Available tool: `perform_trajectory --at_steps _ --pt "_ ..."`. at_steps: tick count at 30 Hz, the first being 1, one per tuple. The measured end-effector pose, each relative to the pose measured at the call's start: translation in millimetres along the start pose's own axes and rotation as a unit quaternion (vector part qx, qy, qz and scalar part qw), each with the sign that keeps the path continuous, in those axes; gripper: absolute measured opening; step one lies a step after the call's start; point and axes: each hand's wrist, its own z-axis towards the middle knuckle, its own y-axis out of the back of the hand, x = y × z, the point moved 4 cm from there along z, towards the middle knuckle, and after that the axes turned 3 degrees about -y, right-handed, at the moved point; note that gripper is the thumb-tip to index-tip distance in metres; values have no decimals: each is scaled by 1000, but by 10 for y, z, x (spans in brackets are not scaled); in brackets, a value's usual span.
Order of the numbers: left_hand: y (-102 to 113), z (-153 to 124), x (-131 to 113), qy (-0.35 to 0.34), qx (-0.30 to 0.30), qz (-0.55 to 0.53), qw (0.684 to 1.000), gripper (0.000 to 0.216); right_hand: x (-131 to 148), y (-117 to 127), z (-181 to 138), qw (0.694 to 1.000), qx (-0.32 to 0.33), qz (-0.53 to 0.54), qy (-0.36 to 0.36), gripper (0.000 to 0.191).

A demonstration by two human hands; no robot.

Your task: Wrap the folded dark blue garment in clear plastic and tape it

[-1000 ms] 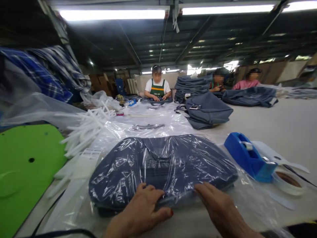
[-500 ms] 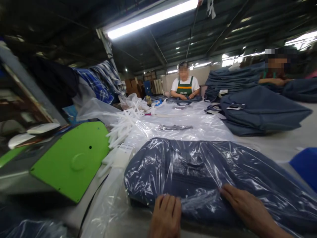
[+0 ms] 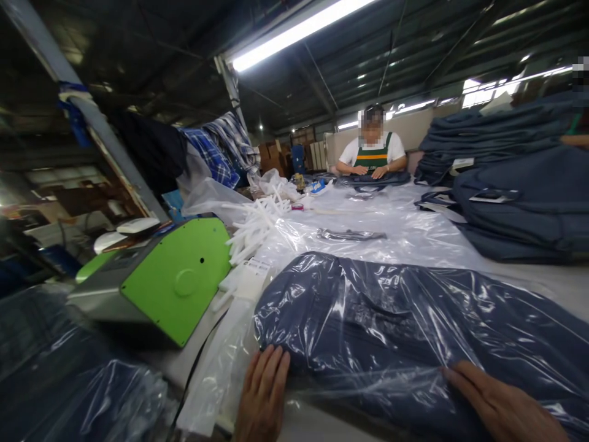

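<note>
A folded navy garment sealed in a clear plastic bag (image 3: 414, 325) is laid at the near edge of the table (image 3: 552, 279), its long axis running left to right across the view. The left hand (image 3: 263, 396) is pressed flat, fingers extended and together, on the bag's loose plastic just beside the garment's left end. The right hand (image 3: 501, 402) is laid flat, fingers stretched out, on the plastic over the garment's near right part. Nothing is gripped by either hand; both palms are simply rested on the film. The garment lies directly ahead of the fingertips, and the right hand is seen to be further onto it.

A green-sided machine (image 3: 177, 279) is placed at the left edge, with white plastic strips (image 3: 255, 224) behind it. Stacked navy garments (image 3: 519, 202) are piled along the right side. At the far end a person in a green apron (image 3: 372, 156) is seated; lettering on the apron cannot be read.
</note>
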Motion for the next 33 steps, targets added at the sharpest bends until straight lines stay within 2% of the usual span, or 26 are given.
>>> perform_trajectory --at_steps 4,7,10,13,17,20,22,26,27,30,33 --pt "82 -9 170 -41 -2 -14 999 45 97 144 88 995 -62 -49 58 45" --pt "141 8 219 -32 11 -14 999 47 117 184 132 996 -69 -35 49 47" --pt "217 111 289 -10 -11 -8 1000 42 78 177 167 999 -5 41 -31 44" --pt "286 280 399 10 -49 -37 998 25 26 137 152 982 75 110 -132 42" --pt "295 360 525 42 -15 -108 993 18 -26 46 70 965 117 149 -182 37" --pt "317 230 557 52 -6 -119 992 16 -81 -54 -14 969 110 147 -166 34" --pt "325 116 557 49 19 -109 993 12 -110 -118 -77 980 87 130 -120 34" --pt "337 -43 523 1 95 -76 993 11 -189 -246 -222 994 49 84 -43 47" --pt "345 -62 525 -4 105 -59 993 8 -219 -279 -256 995 46 78 -39 50" --pt "378 -55 563 -16 102 -21 994 20 -296 -383 -337 995 58 71 -35 54" --pt "371 37 617 -73 100 -56 991 30 -352 -474 -395 993 82 76 -48 54"
